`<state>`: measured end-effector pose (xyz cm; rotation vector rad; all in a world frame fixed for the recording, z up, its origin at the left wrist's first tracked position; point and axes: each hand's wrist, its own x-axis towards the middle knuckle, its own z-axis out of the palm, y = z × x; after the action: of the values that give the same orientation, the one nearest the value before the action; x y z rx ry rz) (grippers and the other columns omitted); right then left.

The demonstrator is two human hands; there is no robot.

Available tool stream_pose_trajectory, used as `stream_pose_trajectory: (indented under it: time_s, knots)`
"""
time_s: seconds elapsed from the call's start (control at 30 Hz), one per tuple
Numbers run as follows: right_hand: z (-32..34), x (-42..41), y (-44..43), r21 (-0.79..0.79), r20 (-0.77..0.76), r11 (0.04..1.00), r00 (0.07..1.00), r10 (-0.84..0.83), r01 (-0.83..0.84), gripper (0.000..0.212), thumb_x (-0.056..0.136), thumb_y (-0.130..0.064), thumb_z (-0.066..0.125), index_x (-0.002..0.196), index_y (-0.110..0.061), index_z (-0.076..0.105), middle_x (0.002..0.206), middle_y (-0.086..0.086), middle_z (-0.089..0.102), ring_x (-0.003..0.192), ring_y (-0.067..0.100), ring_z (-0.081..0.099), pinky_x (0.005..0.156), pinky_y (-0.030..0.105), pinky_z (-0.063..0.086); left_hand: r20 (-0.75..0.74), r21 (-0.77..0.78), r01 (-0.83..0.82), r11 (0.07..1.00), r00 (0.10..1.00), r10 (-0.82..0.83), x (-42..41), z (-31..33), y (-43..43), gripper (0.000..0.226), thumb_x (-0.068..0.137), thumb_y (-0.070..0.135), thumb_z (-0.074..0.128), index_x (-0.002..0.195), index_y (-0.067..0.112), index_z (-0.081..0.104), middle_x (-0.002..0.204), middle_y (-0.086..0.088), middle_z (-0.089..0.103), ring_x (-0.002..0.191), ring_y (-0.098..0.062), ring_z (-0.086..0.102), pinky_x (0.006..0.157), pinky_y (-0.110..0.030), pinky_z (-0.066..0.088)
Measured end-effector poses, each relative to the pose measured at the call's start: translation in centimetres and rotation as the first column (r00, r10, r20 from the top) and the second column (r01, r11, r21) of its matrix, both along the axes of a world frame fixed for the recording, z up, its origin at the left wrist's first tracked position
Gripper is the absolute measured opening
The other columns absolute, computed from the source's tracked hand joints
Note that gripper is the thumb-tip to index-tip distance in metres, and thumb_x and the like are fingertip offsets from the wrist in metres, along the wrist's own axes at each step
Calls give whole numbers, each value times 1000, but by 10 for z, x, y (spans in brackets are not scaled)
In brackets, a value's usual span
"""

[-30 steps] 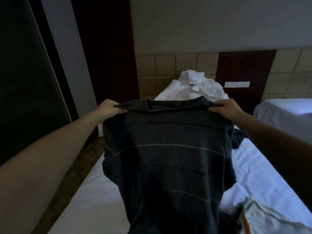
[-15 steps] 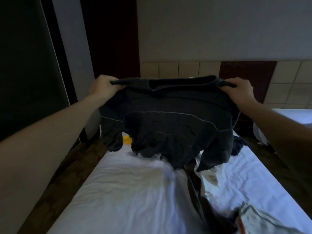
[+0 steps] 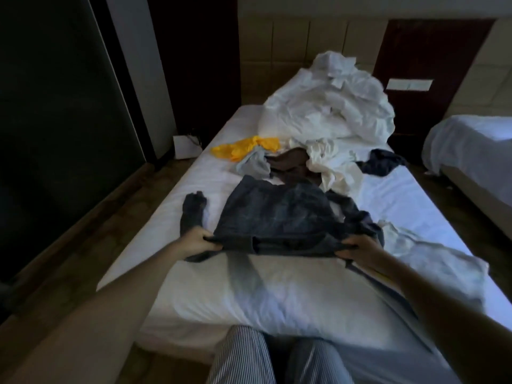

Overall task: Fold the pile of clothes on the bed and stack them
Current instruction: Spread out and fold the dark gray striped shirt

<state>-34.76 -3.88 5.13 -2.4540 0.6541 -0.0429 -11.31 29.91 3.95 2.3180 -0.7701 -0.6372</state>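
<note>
— Dim bedroom, white bed (image 3: 277, 306). Leftmost?
— Left hand (image 3: 198, 241), clamped on the near-left shoulder of dark shirt (image 3: 277, 217), laid out mid-bed.
— Beyond it?
— Unfolded pile (image 3: 291, 164), yellow, pale and brown pieces, just past the shirt's far hem.
— Rightward?
— Right hand (image 3: 360, 249), fingers curled, gripping the near-right shoulder.

The shirt (image 3: 277, 214) is soft, matt, dark grey cloth. The sheet (image 3: 277, 295) is smooth white cloth, lightly creased; the white bedding (image 3: 327, 106) is heavily crumpled. The floor (image 3: 91, 239) looks like dull brown wood.
</note>
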Motion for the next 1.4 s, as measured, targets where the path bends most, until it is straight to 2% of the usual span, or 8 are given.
stream_pose_trajectory:
  time_s: [0.07,0.13,0.23,0.57,0.8,1.0,1.27,1.4]
  knots:
    - [-43,-18,16,-33,-151,996,986,72,-78,24,83,-23,71,66,-27,54,65,-10,51,68,-10,50,64,6,36,-66,4,2,1000,998,-1,-23,-42,12,7,77,10,76,84,11,77,63,13,66,71,-11,63,75,-26,47]
    - [-74,-31,27,-37,-259,997,964,54,-66,12,85,-39,63,77,-35,55,84,-11,53,96,2,46,83,14,33,-87,23,10,1000,996,-8,-40,-74,20,16,78,9,75,94,12,76,73,14,68,86,-15,66,83,-30,49]
    - [-108,-40,35,-207,-415,972,910,16,-112,43,86,-59,45,116,-33,61,121,-8,53,124,12,41,101,31,26,-78,100,16,995,997,-8,-55,-107,27,15,82,17,70,96,20,75,82,7,68,95,-20,65,78,-30,46]
    - [-137,-38,61,-318,-579,915,815,20,-248,45,91,-27,41,135,-40,43,138,-6,41,129,19,30,105,37,21,17,356,74,932,996,-85,-66,-153,23,23,91,26,54,109,25,67,115,-4,65,108,-26,56,85,-32,43]
    - [-129,33,95,-205,-418,926,884,211,-318,52,83,-13,47,132,-32,44,141,-4,36,133,20,26,106,37,20,-259,8,-187,982,949,182,-34,-140,15,18,91,20,57,105,28,65,112,0,60,109,-18,55,92,-27,43]
    - [-149,102,141,-9,-305,922,879,367,-388,46,96,-27,41,142,-27,35,148,-3,34,137,19,28,110,34,21,29,-25,-497,868,867,497,28,-132,4,28,91,14,51,116,10,64,120,-11,63,110,-28,57,92,-30,45]
    - [-203,139,153,-114,-359,874,840,407,-472,72,90,-67,15,150,-31,0,158,-3,-12,145,21,-13,115,38,-13,217,172,-490,855,865,452,102,-155,-18,62,89,25,60,142,8,32,142,-17,37,130,-33,38,104,-40,38]
    - [-223,128,159,-316,-261,858,907,332,-405,73,90,-67,4,140,-27,40,148,1,39,136,27,38,112,37,5,301,211,-545,812,826,476,119,-167,-23,65,90,20,57,144,7,23,146,-18,28,132,-35,33,104,-42,35]
